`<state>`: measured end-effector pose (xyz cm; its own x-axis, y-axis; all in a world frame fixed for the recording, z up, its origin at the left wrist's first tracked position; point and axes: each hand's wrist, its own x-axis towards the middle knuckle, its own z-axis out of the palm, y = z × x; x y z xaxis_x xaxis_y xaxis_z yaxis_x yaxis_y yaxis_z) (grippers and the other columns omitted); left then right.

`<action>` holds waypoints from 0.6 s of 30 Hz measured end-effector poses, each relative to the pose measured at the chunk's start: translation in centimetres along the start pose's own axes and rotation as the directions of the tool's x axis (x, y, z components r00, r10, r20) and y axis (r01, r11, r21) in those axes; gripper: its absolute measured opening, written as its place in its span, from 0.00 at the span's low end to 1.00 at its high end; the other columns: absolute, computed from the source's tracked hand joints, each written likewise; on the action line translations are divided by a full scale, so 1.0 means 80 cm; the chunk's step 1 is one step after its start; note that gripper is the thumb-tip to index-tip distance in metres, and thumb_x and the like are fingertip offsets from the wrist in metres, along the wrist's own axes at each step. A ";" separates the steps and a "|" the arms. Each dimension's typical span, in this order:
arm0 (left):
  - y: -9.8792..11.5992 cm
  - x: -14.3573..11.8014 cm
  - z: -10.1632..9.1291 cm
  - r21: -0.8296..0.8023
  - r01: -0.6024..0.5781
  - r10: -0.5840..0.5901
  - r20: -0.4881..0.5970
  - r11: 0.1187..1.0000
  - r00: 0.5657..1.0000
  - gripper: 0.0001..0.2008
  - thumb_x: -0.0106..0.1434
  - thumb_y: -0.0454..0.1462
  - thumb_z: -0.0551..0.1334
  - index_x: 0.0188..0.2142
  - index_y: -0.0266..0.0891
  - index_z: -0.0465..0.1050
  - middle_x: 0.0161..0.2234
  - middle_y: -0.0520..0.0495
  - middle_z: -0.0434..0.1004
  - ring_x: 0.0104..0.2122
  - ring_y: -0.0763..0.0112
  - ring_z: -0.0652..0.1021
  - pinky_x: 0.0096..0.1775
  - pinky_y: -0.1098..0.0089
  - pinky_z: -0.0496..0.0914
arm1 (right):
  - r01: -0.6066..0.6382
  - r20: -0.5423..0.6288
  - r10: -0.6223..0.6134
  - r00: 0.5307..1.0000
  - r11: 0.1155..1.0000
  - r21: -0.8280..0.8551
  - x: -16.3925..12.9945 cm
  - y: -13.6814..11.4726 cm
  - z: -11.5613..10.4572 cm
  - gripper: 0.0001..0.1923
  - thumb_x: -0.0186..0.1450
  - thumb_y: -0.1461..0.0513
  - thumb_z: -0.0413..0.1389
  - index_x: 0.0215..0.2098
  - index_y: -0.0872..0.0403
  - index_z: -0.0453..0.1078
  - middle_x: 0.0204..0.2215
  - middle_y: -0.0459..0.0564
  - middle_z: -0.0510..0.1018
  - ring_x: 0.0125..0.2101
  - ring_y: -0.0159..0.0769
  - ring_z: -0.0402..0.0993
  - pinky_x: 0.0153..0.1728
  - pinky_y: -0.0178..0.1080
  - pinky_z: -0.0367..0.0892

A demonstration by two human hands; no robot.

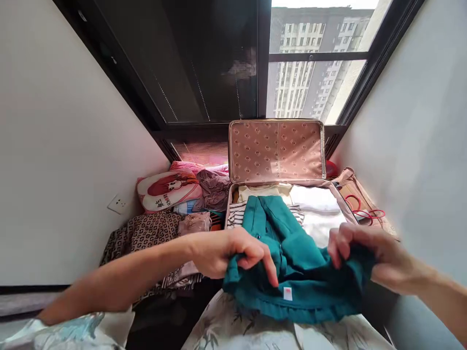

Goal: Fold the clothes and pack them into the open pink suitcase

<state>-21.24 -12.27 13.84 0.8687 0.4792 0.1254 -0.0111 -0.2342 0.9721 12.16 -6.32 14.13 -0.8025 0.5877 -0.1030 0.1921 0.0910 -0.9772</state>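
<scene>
Low in the centre of the frame, both hands grip a teal garment. Left hand pinches its left edge, fingers curled tight into the cloth; right hand bunches the right edge, fingers closed over a fold. A small white label shows near the lower hem. Just behind it, an open suitcase stands with its patterned lid upright, holding striped and white folded clothes. Left of the suitcase lie a cartoon pillow and a heap of patterned clothing.
</scene>
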 end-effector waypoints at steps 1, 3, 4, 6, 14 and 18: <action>-0.025 -0.007 0.014 -0.064 0.015 -0.017 -0.031 0.998 0.999 0.25 0.67 0.49 0.64 0.23 0.43 0.52 0.48 0.36 0.84 0.44 0.59 0.82 0.42 0.63 0.74 | -0.042 0.048 0.042 0.998 0.999 -0.003 -0.008 0.023 0.009 0.09 0.55 0.63 0.65 0.30 0.49 0.70 0.31 0.50 0.77 0.34 0.41 0.73 0.35 0.43 0.70; -0.059 -0.020 0.034 -0.190 0.052 -0.080 -0.148 0.981 0.986 0.26 0.69 0.50 0.62 0.23 0.42 0.52 0.48 0.35 0.84 0.45 0.58 0.83 0.44 0.64 0.74 | -0.048 0.081 0.048 0.996 0.999 0.006 -0.018 0.057 0.023 0.06 0.58 0.64 0.62 0.32 0.49 0.70 0.32 0.50 0.77 0.36 0.40 0.73 0.37 0.43 0.70; -0.068 -0.026 0.041 -0.245 0.069 -0.121 -0.204 0.967 0.971 0.26 0.69 0.51 0.62 0.23 0.42 0.52 0.48 0.34 0.84 0.46 0.58 0.83 0.44 0.65 0.74 | -0.052 0.073 0.050 0.996 0.998 0.020 -0.019 0.067 0.027 0.05 0.59 0.64 0.61 0.33 0.50 0.70 0.32 0.50 0.77 0.36 0.40 0.72 0.37 0.42 0.69; -0.077 -0.033 0.050 -0.326 0.091 -0.182 -0.259 0.941 0.949 0.26 0.69 0.50 0.63 0.23 0.42 0.51 0.49 0.34 0.83 0.47 0.57 0.83 0.46 0.65 0.74 | -0.059 0.052 0.056 0.997 0.997 0.048 -0.019 0.079 0.033 0.05 0.61 0.63 0.62 0.33 0.50 0.69 0.33 0.50 0.77 0.35 0.39 0.72 0.36 0.41 0.68; -0.159 -0.035 0.049 -0.700 0.054 -0.338 -0.275 0.712 0.900 0.24 0.63 0.40 0.71 0.25 0.40 0.55 0.49 0.31 0.83 0.46 0.54 0.83 0.46 0.61 0.76 | -0.203 0.012 0.206 0.979 0.952 0.229 0.031 0.133 0.009 0.11 0.54 0.64 0.64 0.32 0.53 0.68 0.33 0.50 0.78 0.35 0.37 0.73 0.32 0.36 0.66; -0.265 -0.016 -0.024 -0.753 -0.006 -0.414 -0.368 0.657 0.833 0.21 0.48 0.29 0.75 0.33 0.37 0.64 0.51 0.31 0.81 0.45 0.49 0.84 0.47 0.55 0.75 | -0.230 -0.076 0.263 0.962 0.926 0.299 0.127 0.208 -0.032 0.20 0.44 0.68 0.60 0.36 0.53 0.71 0.34 0.48 0.79 0.36 0.37 0.75 0.32 0.34 0.67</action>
<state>-23.07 -6.33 -6.54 0.5456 0.8072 -0.2253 -0.3856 0.4804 0.7877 8.61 3.23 -2.69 -0.6784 0.6503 -0.3419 0.1934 -0.2909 -0.9370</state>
